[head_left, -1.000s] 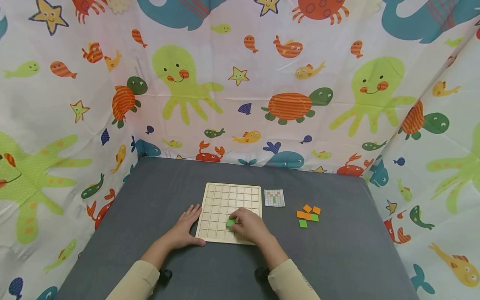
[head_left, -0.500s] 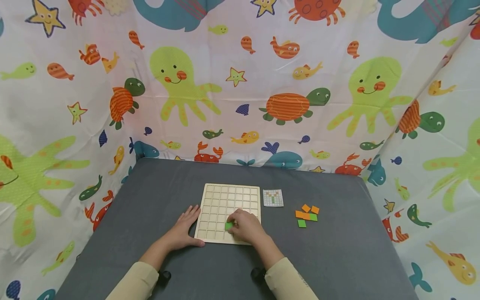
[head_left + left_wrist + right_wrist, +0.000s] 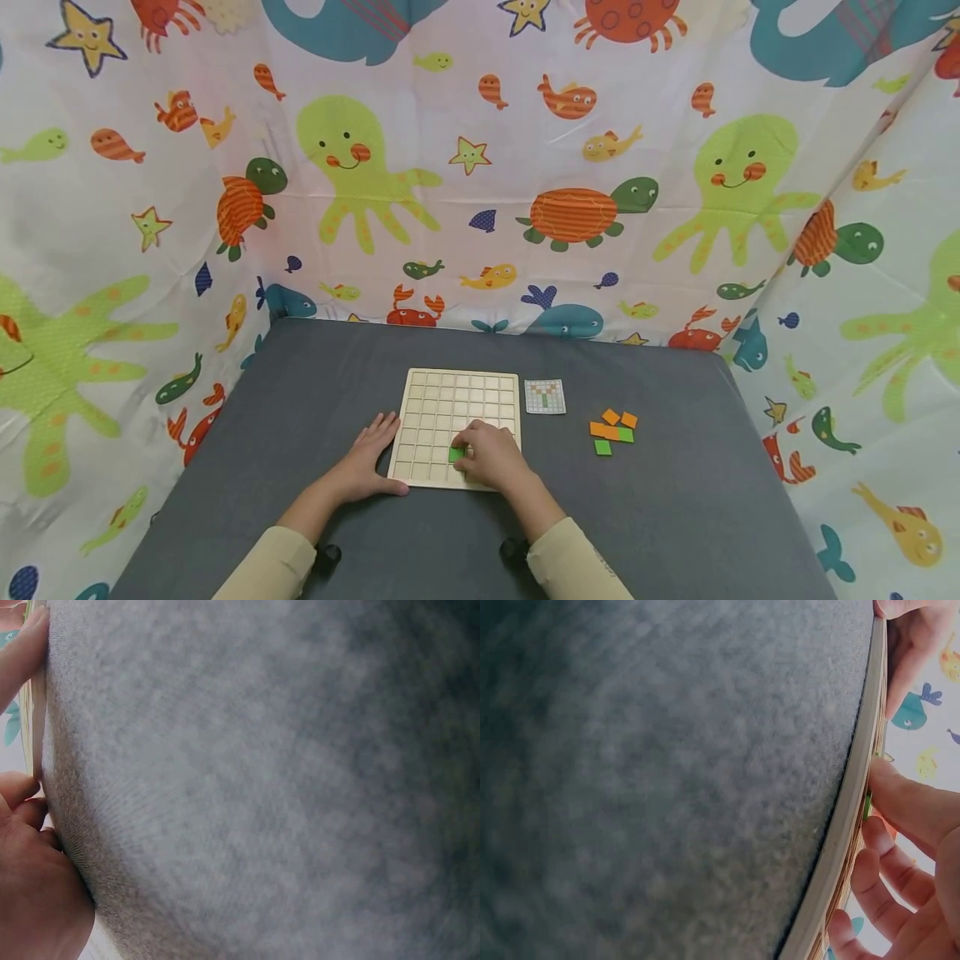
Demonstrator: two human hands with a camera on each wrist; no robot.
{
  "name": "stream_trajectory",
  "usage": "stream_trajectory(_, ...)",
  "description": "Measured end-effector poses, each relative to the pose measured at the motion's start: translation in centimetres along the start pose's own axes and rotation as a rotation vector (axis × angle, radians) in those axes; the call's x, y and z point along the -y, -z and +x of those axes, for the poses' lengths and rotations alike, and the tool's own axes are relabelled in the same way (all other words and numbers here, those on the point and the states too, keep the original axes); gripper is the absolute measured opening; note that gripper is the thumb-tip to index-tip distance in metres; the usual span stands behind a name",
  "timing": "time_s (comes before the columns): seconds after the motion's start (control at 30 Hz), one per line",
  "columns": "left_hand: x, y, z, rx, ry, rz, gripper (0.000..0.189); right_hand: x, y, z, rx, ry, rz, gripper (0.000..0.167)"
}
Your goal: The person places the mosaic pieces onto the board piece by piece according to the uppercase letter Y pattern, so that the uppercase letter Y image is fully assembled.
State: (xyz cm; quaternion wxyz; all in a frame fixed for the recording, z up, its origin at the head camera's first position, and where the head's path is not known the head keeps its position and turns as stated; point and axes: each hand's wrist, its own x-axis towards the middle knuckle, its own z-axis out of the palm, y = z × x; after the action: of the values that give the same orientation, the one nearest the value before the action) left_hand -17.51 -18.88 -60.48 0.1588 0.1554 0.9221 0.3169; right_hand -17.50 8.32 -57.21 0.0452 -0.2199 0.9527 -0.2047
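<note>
A light wooden grid board (image 3: 427,408) lies on the dark grey table. My right hand (image 3: 491,454) is over its lower middle, thumb and fingers pinching a green square tile (image 3: 455,455) at the grid. In the right wrist view only a thin green edge of that tile (image 3: 867,805) shows by the thumb and fingertips. My left hand (image 3: 366,467) rests along the board's left side, fingers straight, thumb at the lower left corner. The left wrist view catches part of this hand (image 3: 37,892) against the board's edge.
Right of the board lies a small printed pattern card (image 3: 545,397). Farther right sit several loose orange tiles (image 3: 600,430) with a green tile (image 3: 602,447) just in front and another green one beside them. A sea-animal curtain (image 3: 480,183) surrounds the table.
My right hand has shifted slightly toward me and left with the green tile, lower on the board. My left hand keeps its place at the board's edge. The head view drifts slightly.
</note>
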Motion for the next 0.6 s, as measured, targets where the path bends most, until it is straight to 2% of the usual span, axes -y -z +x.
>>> stream_trajectory(0.17, 0.1, 0.0, 0.0, 0.004, 0.002, 0.008, 0.127, 0.0, 0.5, 0.0, -0.019, 0.015, -0.014, 0.031)
stream_trajectory(0.4, 0.0, 0.1, -0.1, 0.002, 0.007, 0.004, 0.126, -0.1, 2.3, -0.7, -0.096, 0.077, -0.039, 0.034)
stream_trajectory(0.47, 0.0, 0.1, -0.1, -0.001, 0.004, 0.002, 0.126, -0.2, 2.6, -0.9, -0.097, 0.077, -0.009, 0.036)
stream_trajectory(0.6, 0.0, 0.0, -0.1, -0.004, -0.002, 0.002, 0.125, -0.6, 3.1, -1.3, -0.075, 0.049, 0.158, 0.044)
